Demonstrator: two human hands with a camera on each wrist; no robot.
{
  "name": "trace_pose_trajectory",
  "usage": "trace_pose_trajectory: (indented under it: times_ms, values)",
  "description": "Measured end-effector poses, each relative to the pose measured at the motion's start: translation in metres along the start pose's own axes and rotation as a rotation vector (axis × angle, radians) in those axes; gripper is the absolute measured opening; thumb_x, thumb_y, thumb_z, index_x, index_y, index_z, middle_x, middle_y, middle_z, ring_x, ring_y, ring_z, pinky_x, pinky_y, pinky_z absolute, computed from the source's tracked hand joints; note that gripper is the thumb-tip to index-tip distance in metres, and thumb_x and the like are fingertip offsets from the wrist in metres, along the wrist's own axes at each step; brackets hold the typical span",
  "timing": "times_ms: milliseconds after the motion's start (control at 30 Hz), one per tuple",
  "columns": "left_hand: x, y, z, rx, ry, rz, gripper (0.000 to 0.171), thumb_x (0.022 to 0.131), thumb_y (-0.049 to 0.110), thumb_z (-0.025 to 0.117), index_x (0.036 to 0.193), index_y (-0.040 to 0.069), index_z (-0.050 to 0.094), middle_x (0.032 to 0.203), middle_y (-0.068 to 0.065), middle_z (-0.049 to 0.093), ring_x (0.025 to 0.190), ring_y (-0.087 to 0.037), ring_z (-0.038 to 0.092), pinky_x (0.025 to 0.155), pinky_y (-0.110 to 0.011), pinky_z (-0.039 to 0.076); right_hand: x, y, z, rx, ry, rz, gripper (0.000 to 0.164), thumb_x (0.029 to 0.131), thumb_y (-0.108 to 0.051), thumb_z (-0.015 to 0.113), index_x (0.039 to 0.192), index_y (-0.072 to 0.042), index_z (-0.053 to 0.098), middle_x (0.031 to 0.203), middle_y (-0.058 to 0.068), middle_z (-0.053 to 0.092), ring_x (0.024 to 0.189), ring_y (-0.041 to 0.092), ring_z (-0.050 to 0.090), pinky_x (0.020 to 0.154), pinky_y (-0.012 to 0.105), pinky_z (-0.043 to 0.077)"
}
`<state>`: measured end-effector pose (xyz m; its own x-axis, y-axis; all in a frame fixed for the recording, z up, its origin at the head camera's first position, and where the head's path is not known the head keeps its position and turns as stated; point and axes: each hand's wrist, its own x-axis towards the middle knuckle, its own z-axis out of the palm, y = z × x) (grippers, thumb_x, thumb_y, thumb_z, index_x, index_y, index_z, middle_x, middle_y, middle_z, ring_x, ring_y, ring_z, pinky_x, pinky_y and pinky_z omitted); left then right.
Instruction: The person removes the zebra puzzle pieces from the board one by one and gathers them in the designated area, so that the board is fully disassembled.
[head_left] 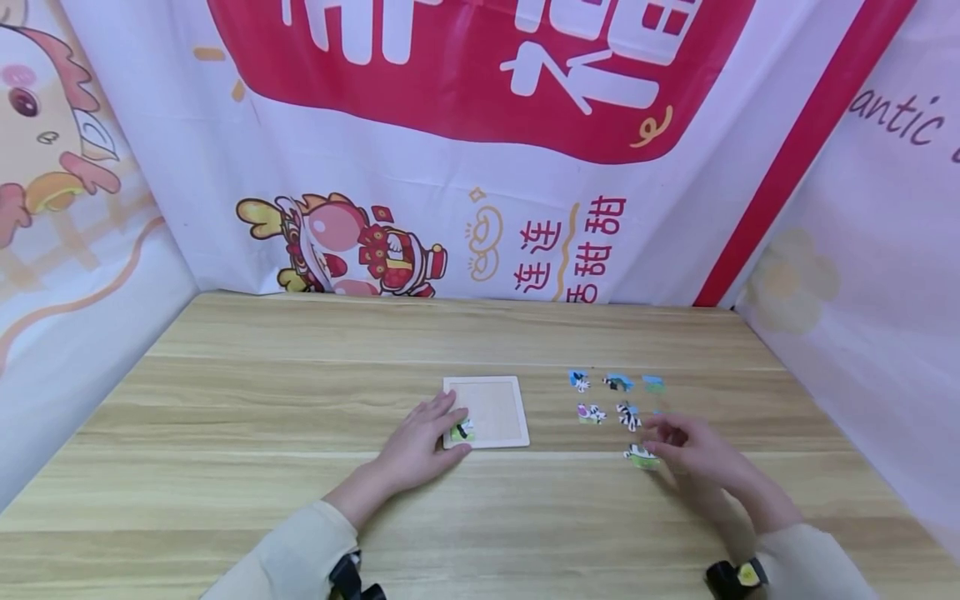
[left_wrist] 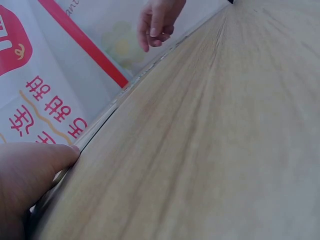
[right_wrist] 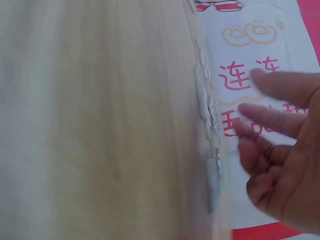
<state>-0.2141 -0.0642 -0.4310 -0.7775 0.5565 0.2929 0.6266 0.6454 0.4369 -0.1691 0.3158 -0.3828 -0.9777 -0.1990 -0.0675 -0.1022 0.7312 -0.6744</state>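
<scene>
A shallow square wooden puzzle tray (head_left: 498, 443) lies on the table, with one green, black and white puzzle piece (head_left: 465, 430) in its near left corner. My left hand (head_left: 422, 440) rests on the tray's left side, its fingers spread and its thumb (left_wrist: 62, 156) at the near edge. To the right, several loose zebra puzzle pieces (head_left: 628, 415) lie in rough rows. Above their near right end hovers my right hand (head_left: 693, 448), fingers loosely bent. In the right wrist view, thumb and index finger (right_wrist: 280, 120) stand apart with nothing between them. A black-and-white piece with green (head_left: 642, 456) lies just under that hand.
The wood-grain table (head_left: 300, 375) reaches back to a printed cloth (head_left: 420, 167) hanging along its far edge. More printed cloth hangs at the left and right sides. Each wrist carries a black strapped device (head_left: 731, 577).
</scene>
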Motion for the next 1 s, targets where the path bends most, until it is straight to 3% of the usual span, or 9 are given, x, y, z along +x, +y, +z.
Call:
trace_pose_trajectory:
  times_ms: [100,200,500,767,1000]
  values:
    - [0.000,-0.001,-0.001,-0.005,0.005,-0.003,0.050,0.081,0.035,0.058,0.121,0.006,0.050,0.132,-0.018,0.033,0.123,-0.028,0.025,0.100,-0.041,0.016,0.008,-0.016,0.001,-0.026,0.009,0.023,0.035,0.080,-0.022,0.061,0.110,-0.005,0.055,0.081,0.004,0.051,0.072,0.019,0.046,0.056,0.028,0.043]
    - [0.001,-0.001,0.000,-0.017,0.012,-0.006,0.051,0.080,0.035,0.059,0.121,0.006,0.050,0.132,-0.018,0.034,0.123,-0.028,0.025,0.100,-0.041,0.017,0.017,-0.033,0.006,-0.038,-0.013,-0.014,0.032,0.081,-0.025,0.061,0.108,-0.009,0.056,0.082,0.002,0.051,0.074,0.019,0.046,0.058,0.030,0.042]
    - [0.001,-0.003,0.000,-0.041,0.032,-0.036,0.063,0.075,0.040,0.062,0.124,0.005,0.046,0.133,-0.017,0.033,0.123,-0.028,0.025,0.100,-0.043,0.015,0.049,-0.081,0.043,-0.023,-0.113,-0.251,0.024,0.083,-0.017,0.059,0.103,-0.005,0.058,0.080,-0.002,0.054,0.073,0.016,0.048,0.060,0.029,0.043]
    - [0.000,-0.009,-0.001,0.061,0.020,-0.105,0.073,0.073,0.054,0.057,0.125,0.005,0.045,0.136,-0.018,0.026,0.125,-0.029,0.020,0.099,-0.047,0.012,0.070,-0.115,0.084,0.006,-0.183,-0.277,0.029,0.080,-0.016,0.061,0.105,-0.003,0.057,0.081,-0.002,0.054,0.072,0.014,0.051,0.061,0.028,0.045]
    - [0.000,-0.009,-0.001,0.107,0.001,-0.104,0.075,0.075,0.058,0.051,0.127,0.005,0.043,0.137,-0.017,0.025,0.125,-0.029,0.018,0.099,-0.049,0.011,0.085,-0.128,0.109,-0.006,-0.222,-0.313,0.039,0.081,-0.018,0.060,0.115,0.000,0.052,0.087,0.002,0.055,0.076,0.013,0.051,0.063,0.025,0.045]
